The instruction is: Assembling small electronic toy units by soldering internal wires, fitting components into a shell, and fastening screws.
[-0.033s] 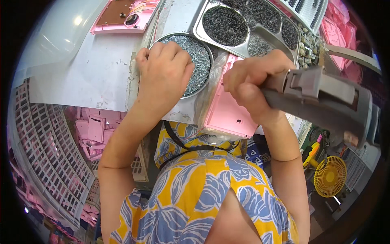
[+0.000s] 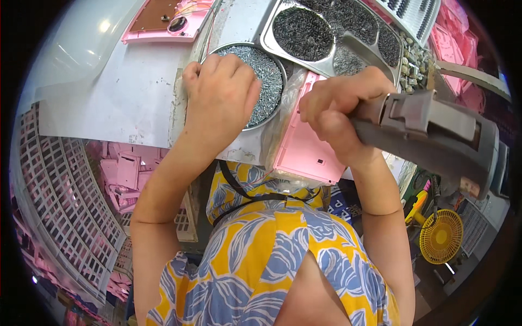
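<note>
Screw-picking step: left hand (image 2: 220,95) curled into round screw dish (image 2: 270,76); right hand (image 2: 334,111) gripping grey power screwdriver (image 2: 429,136) over pink panel (image 2: 304,149); next needs one screw seated.

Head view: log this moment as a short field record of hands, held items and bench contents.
left hand: left hand rests palm down in the round metal dish of small silver screws
right hand: right hand grips the grey power screwdriver
workpiece: flat pink plastic panel lies under the right hand, at the edge of the white bench
behind: divided metal tray of dark screws
lower right: small yellow fan
</note>
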Demonstrator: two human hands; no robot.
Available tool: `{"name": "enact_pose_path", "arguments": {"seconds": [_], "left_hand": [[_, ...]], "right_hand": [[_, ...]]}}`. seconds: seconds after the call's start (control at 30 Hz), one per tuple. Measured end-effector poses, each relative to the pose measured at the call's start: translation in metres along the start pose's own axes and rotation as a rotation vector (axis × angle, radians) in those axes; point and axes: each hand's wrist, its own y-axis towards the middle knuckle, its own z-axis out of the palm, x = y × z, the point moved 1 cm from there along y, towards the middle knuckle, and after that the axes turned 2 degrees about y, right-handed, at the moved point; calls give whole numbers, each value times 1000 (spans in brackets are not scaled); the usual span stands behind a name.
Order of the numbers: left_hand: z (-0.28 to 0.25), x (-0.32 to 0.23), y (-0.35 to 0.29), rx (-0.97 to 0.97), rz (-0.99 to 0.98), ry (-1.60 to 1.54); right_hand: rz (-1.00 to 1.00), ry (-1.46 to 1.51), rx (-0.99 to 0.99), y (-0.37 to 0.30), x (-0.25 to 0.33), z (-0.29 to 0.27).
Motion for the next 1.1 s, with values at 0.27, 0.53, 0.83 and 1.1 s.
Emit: {"name": "enact_pose_path", "arguments": {"seconds": [0.27, 0.53, 0.83, 1.1], "left_hand": [[-21, -25, -5, 141, 130, -586], [-28, -45, -25, -56, 262, -469], [-32, -51, -46, -127, 237, -481], [-26, -36, -55, 167, 338, -311]], "right_hand": [[-2, 286, -102, 1, 3, -8], [40, 537, -107, -11, 56, -5], [94, 575, -187, -26, 64, 11], [163, 432, -131, -51, 51, 42]]}}
